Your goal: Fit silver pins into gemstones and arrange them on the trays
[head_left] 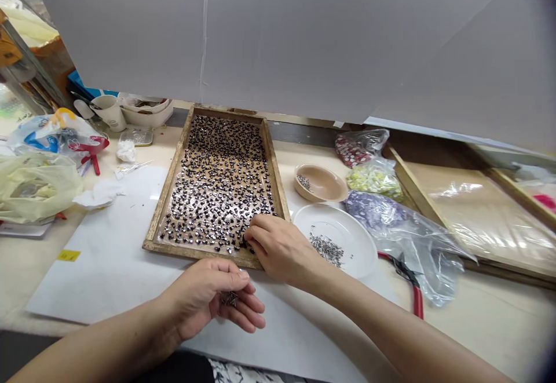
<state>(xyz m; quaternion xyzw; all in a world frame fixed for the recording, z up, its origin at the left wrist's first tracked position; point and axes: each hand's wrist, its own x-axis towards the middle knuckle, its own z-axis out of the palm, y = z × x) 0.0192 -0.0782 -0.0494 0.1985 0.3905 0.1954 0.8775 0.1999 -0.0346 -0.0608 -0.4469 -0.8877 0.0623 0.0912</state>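
Note:
A shallow wooden tray (171, 189) lies on white paper, its clear-covered bottom dotted with many small shiny black pieces (217, 197). Cupped in front of its near edge, my left hand (212, 299) holds a little heap of small metal pins (229, 298) in the palm. At the tray's near right corner, my right hand (278, 250) is closed with its fingertips pinched low over the black pieces; what they hold is hidden. Beside that hand, a white plate (362, 250) carries a pile of similar metal pins (326, 250).
Behind the plate stands a beige bowl (325, 185) with some pins inside. Plastic bags of coloured pieces (376, 177), red-handled pliers (406, 278) and another wooden tray (469, 197) are at the right. Crumpled plastic bags (37, 186) lie left. A grey panel (282, 35) hangs across the back.

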